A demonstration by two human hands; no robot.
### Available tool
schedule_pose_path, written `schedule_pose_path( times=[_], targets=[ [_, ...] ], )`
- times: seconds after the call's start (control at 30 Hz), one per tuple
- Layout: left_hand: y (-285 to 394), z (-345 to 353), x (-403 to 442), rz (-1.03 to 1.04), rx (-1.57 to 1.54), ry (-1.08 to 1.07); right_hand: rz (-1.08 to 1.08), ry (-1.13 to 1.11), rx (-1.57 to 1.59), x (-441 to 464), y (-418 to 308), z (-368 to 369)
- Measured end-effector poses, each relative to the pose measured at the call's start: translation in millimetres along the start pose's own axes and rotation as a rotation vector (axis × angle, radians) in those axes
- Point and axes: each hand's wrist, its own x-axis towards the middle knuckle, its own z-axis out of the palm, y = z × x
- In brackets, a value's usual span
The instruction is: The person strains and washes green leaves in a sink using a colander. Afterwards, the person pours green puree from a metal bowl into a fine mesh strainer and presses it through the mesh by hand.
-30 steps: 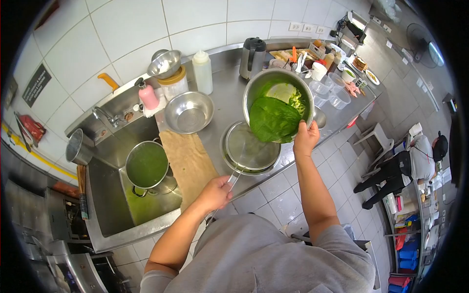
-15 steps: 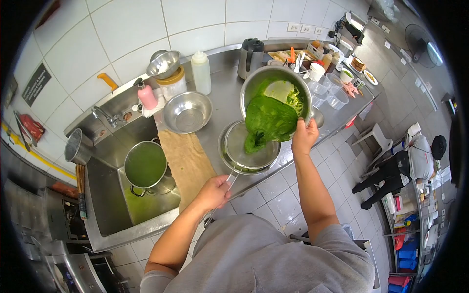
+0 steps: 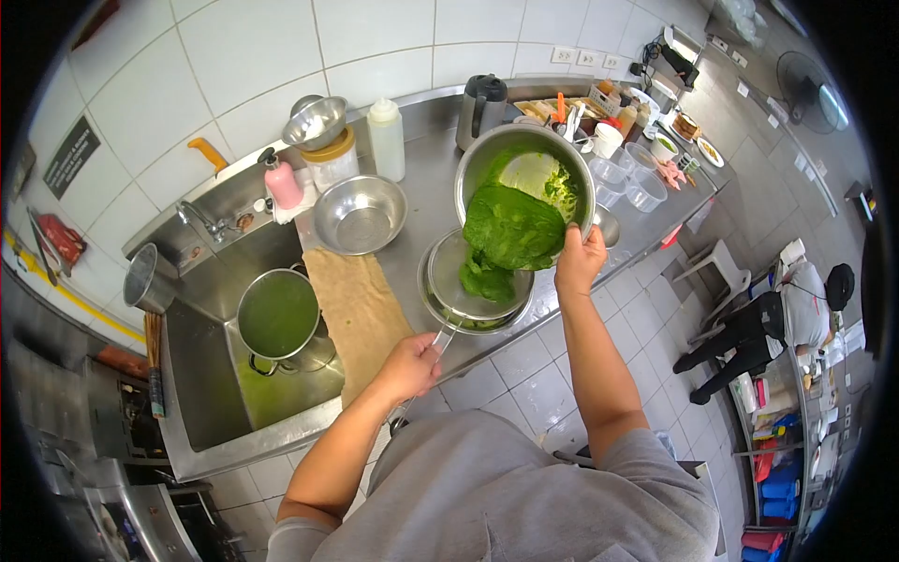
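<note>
My left hand (image 3: 410, 367) is closed around the handle of a fine-mesh strainer (image 3: 449, 272). The strainer rests over a metal bowl (image 3: 515, 320) on the steel counter, near its front edge. With my right hand (image 3: 581, 260) I grip the rim of a steel mixing bowl (image 3: 476, 150), tilted above the strainer. A thick green puree (image 3: 515, 228) slides over the bowl's lower lip and drops onto the mesh. Lighter green bits cling to the bowl's inner right side. What lies in the lower bowl is mostly hidden.
Left of the counter, a sink (image 3: 201, 384) holds a pot (image 3: 278, 314) of green liquid. A tan cloth (image 3: 356, 309) lies beside it. An empty metal bowl (image 3: 361, 215), a squeeze bottle (image 3: 385, 140) and a thermal jug (image 3: 481, 112) stand behind. Plastic cups (image 3: 646, 190) are at right. Another person (image 3: 796, 304) stands far right.
More puree has slid down from the tilted bowl, and a clump now lies on the mesh. The tilted bowl has shifted slightly left. My left hand stays on the strainer handle.
</note>
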Motion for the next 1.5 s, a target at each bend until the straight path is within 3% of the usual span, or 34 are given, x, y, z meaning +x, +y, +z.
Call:
schedule_pose_path(
  times=[0.4,0.93,1.5],
  targets=[
    [-7.3,-5.1,5.6,0.07,0.014,-0.033,-0.032,-0.041,-0.029,-0.9,-1.1,9.0],
    [-13.0,-5.6,2.2,0.018,0.001,0.001,-0.038,-0.095,-0.013,4.1,18.1,-3.6],
    [-14.5,-0.7,-3.5,0.011,-0.01,-0.014,-0.025,-0.01,0.006,-3.4,-6.6,12.4]
  ],
)
